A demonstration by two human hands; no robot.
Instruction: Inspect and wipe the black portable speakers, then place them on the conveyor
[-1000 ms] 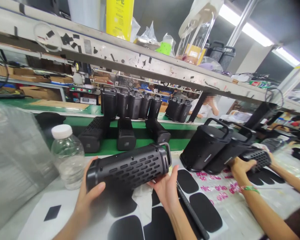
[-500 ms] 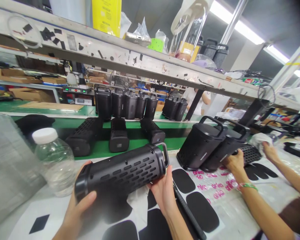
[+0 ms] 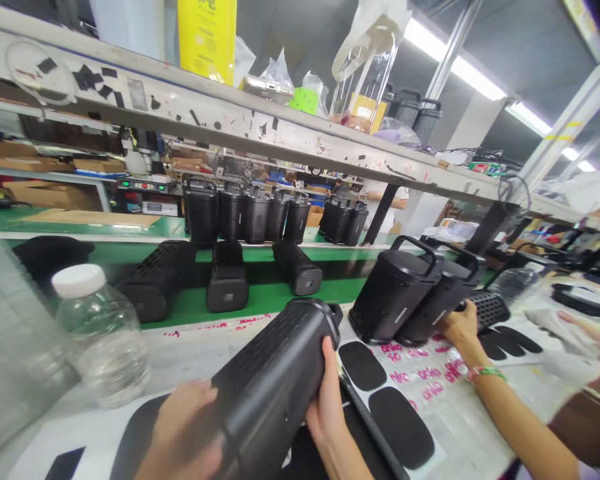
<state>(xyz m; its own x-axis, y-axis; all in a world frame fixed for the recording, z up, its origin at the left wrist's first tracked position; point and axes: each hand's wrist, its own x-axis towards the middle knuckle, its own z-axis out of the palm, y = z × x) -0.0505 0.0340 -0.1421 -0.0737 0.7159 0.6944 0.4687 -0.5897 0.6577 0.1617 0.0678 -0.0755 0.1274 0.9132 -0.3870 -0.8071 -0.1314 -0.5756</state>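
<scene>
A black portable speaker [image 3: 273, 373] with a top handle is tilted over the bench in front of me, its smooth side up and its handle end pointing away. My right hand [image 3: 327, 407] is closed around its right side near the handle end, thumb on the casing. At the lower left side of the speaker, my left hand [image 3: 185, 430] is against the casing, blurred by motion, its fingers bent round the near end. Beneath lie black rounded pads [image 3: 400, 427] on a white sheet, partly hidden by the speaker.
At the left stands a clear bottle [image 3: 97, 340]. Speakers lie on the green surface [image 3: 227, 287]; two upright speakers [image 3: 393, 293] stand right of mine. A co-worker's hand [image 3: 460, 330] grips another speaker, the other hand a white cloth [image 3: 563, 333]. A shelf [image 3: 290, 137] crosses above.
The speaker has turned from lying crosswise with its slotted side showing to pointing away, smooth side up. My left hand has moved down and right with its near end. The co-worker's cloth has moved lower right.
</scene>
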